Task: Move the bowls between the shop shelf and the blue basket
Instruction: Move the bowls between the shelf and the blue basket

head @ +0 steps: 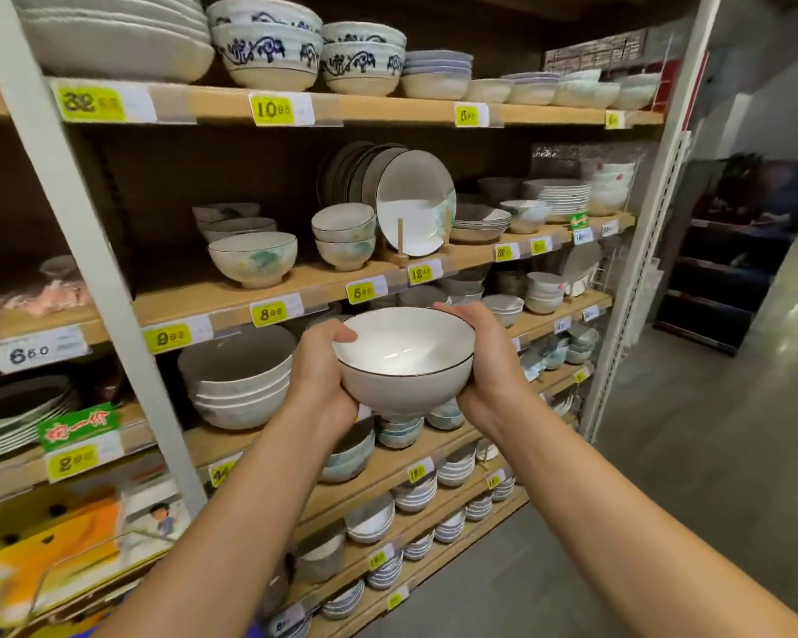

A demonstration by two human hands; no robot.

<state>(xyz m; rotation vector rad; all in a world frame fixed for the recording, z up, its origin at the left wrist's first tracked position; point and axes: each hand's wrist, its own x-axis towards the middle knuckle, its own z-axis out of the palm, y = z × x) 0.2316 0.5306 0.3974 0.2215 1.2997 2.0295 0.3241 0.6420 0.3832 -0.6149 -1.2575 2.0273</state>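
I hold a white bowl with a dark rim in front of the shop shelf, upright and empty. My left hand grips its left side, thumb over the rim. My right hand grips the right side, fingers curled around the far rim. On the middle shelf board, a matching bowl with a green print stands alone, with two stacked smaller bowls to its right. The blue basket is mostly out of view; only a sliver of blue shows at the bottom edge.
Shelves hold stacked bowls and plates at every level, with yellow price tags along the edges. Upright plates lean in a wooden stand. A white upright post divides the shelving. Grey floor opens to the right.
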